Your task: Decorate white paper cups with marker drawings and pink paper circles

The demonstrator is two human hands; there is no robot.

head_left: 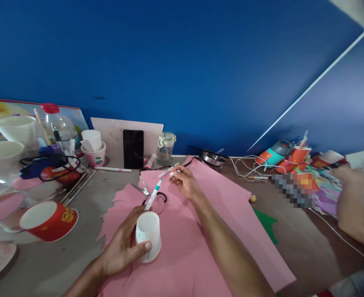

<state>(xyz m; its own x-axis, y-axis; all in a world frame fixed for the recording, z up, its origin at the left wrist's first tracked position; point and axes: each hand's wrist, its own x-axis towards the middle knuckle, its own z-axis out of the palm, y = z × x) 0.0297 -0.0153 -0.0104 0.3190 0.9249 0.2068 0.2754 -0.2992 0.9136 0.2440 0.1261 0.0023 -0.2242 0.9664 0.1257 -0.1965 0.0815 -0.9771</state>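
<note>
My left hand (123, 243) is closed around a white paper cup (148, 231), which is upside down and has light-blue lines drawn on its side. A white marker with a teal band (153, 194) sticks up from the fingers of the same hand, behind the cup. Further forward, my right hand (184, 181) pinches a small white cap (171, 174) in its fingertips. Beside those fingers is another white pen (166, 170); whether they touch it I cannot tell. Black-handled scissors (162, 198) lie on the pink paper (182, 247), partly behind the marker.
Left stand stacked paper cups (15, 123), a red paper bowl (42, 220) and a red-capped bottle (58, 126). A phone (133, 149) and a glass jar (166, 148) are at the back. A roll of tape (212, 158), white cables (246, 169) and another person's arm (353, 202) are rightward.
</note>
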